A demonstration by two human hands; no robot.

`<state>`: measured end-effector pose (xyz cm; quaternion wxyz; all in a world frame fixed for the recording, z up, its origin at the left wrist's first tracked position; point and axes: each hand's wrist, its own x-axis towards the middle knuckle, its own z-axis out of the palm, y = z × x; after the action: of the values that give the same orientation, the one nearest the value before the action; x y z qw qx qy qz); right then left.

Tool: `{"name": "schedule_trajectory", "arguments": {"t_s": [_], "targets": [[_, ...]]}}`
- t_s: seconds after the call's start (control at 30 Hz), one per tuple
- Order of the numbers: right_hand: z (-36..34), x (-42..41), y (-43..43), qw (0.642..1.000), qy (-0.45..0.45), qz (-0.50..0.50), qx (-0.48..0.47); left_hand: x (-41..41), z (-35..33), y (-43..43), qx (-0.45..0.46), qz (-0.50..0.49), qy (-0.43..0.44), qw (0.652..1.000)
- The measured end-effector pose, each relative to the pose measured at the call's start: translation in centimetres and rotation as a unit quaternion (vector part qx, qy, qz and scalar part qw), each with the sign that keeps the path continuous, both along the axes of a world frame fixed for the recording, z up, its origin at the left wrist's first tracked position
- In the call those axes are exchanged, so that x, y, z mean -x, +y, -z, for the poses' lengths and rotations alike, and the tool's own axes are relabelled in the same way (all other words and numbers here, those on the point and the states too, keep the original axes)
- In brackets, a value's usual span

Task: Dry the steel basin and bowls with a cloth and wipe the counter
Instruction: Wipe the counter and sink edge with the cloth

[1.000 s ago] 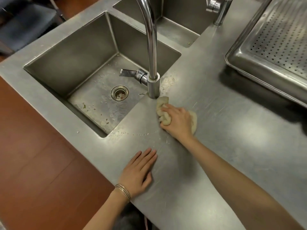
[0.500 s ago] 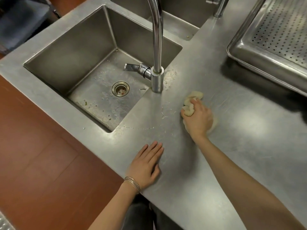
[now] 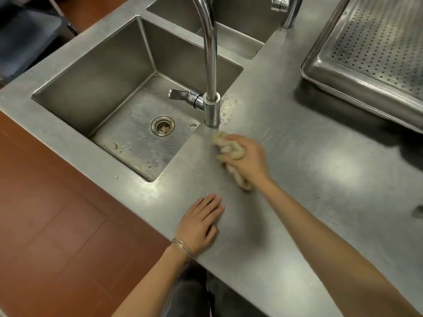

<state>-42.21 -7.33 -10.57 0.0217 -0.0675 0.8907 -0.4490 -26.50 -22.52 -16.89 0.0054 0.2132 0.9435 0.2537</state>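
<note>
My right hand (image 3: 248, 160) presses a crumpled beige cloth (image 3: 225, 146) onto the steel counter (image 3: 320, 202), just in front of the faucet base. The cloth is blurred with motion and pokes out past my fingers and below my wrist. My left hand (image 3: 199, 225) lies flat, fingers spread, on the counter near its front edge, holding nothing. A few water droplets (image 3: 187, 175) dot the counter between the cloth and the sink corner. No steel basin or bowls are in view.
A tall chrome faucet (image 3: 211, 88) stands right behind the cloth, beside a deep sink (image 3: 91, 72) with food bits around its drain (image 3: 162, 125). A second sink (image 3: 238, 40) lies behind. A perforated steel tray (image 3: 332, 72) sits at the back right. Red floor lies to the left.
My right hand has swept the cloth from the right back to the left, ending in front of the faucet base. My left hand has stayed flat in place.
</note>
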Motion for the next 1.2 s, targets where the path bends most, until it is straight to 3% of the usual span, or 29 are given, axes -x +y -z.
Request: {"name": "schedule_trajectory", "arguments": {"t_s": [0.07, 0.2, 0.3, 0.37, 0.43, 0.73, 0.87, 1.0, 1.1, 1.2], "targets": [[-0.2, -0.4, 5.4, 0.997, 0.022, 0.073, 0.003, -0.3, 0.1, -0.4, -0.005, 0.029, 0.035, 0.999], [2.2, -1.4, 9.6, 0.972, 0.008, 0.196, -0.128, -1.1, -0.4, -3.3, 0.060, 0.056, 0.032, 0.996], [3.3, -1.6, 6.2, 0.956, 0.051, 0.238, -0.162, -1.6, -1.3, -7.9, 0.109, -0.051, 0.001, 0.993], [3.7, -2.1, 3.1, 0.959, 0.060, 0.220, -0.168, -1.9, -2.0, -11.2, 0.121, -0.142, -0.038, 0.982], [4.5, -2.8, 0.2, 0.964, 0.075, 0.190, -0.170, -2.2, -2.3, -13.9, 0.130, -0.169, -0.060, 0.975], [5.2, -4.4, -16.0, 0.978, 0.079, 0.078, -0.175, -1.8, -1.7, -18.8, 0.122, -0.054, -0.062, 0.989], [2.7, -4.9, -14.5, 0.996, -0.019, 0.023, -0.089, -1.6, -1.4, -19.9, 0.108, -0.016, -0.055, 0.993], [1.6, -8.8, -6.1, 0.979, 0.002, 0.202, -0.015, -1.4, -0.9, -20.7, 0.090, 0.006, -0.046, 0.995], [2.4, -10.6, -3.5, 0.950, -0.025, 0.305, -0.061, -1.4, -0.7, -20.9, 0.087, 0.013, -0.041, 0.995], [3.3, -9.2, -7.5, 0.939, 0.001, 0.319, -0.129, -1.2, -0.8, -21.4, 0.084, 0.032, -0.035, 0.995]]}}
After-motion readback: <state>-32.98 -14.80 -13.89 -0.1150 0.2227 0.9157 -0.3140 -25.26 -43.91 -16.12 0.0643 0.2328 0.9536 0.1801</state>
